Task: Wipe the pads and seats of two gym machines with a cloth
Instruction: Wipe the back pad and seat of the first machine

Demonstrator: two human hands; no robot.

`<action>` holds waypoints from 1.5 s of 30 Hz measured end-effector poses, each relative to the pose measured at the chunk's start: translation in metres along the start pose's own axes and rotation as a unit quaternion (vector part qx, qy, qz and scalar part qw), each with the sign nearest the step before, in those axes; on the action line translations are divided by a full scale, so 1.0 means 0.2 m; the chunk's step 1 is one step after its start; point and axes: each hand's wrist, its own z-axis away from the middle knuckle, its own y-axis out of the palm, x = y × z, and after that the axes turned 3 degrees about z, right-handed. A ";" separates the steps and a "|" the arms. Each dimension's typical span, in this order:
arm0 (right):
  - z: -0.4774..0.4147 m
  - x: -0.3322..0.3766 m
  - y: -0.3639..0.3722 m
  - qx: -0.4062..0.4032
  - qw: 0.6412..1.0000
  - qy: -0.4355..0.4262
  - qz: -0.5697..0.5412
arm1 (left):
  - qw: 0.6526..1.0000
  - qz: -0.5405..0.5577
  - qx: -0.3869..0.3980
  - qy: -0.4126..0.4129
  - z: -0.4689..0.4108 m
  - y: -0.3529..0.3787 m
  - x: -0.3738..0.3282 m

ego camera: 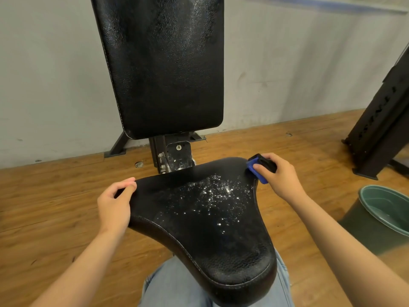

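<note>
Wiping the wet seat [199, 229]: right hand [282, 177] grips a wiper [264, 161], left hand [114, 204] clasps the seat's edge; next, probably a sweep across the droplets [218, 191]

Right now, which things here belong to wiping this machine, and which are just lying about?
Job: wet seat, gripped at its edge by the left hand; back pad; blue-and-black item held in the right hand, unclear what it is.
Lying about: green bin; dark machine frame on the right.
</note>
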 end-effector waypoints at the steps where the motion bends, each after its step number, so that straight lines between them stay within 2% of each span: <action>1: 0.05 0.02 0.00 0.005 1.000 -0.018 -0.003 | 1.000 0.000 0.002 0.002 0.00 0.00 0.01; 6: 0.14 0.07 -0.03 0.051 0.997 -0.056 0.000 | 1.000 0.000 0.005 0.009 0.00 -0.01 0.01; 11: -0.01 0.05 -0.02 0.008 0.999 -0.018 0.034 | 1.000 -0.002 0.013 0.009 0.00 0.00 0.01; 14: -0.03 0.08 0.00 0.015 0.999 -0.002 0.043 | 1.000 -0.002 0.010 0.009 0.00 0.00 0.01; 20: 0.19 0.22 -0.04 0.076 0.993 -0.087 0.029 | 1.000 0.001 0.008 0.009 0.00 0.00 0.01; 24: 0.22 0.21 -0.08 0.097 0.990 -0.098 0.005 | 1.000 0.004 0.006 0.007 -0.01 0.00 0.02; 29: 0.05 0.11 -0.01 0.040 0.997 -0.047 0.036 | 1.000 -0.002 0.013 0.010 0.00 -0.01 0.02; 32: -0.03 0.11 0.01 0.035 0.997 -0.029 0.062 | 1.000 0.001 0.008 0.009 0.00 -0.01 0.02; 36: 0.04 0.19 0.01 0.082 0.993 -0.056 0.067 | 1.000 0.008 0.010 0.006 0.00 0.00 0.02; 41: 0.19 0.31 -0.07 0.214 0.969 -0.116 0.034 | 1.000 0.009 0.007 0.007 -0.01 -0.01 0.03; 43: 0.17 0.32 -0.10 0.248 0.962 -0.111 0.027 | 1.000 0.007 0.008 0.008 -0.01 -0.01 0.03; 45: 0.11 0.31 -0.09 0.249 0.963 -0.095 0.030 | 1.000 0.005 0.008 0.009 -0.01 -0.01 0.03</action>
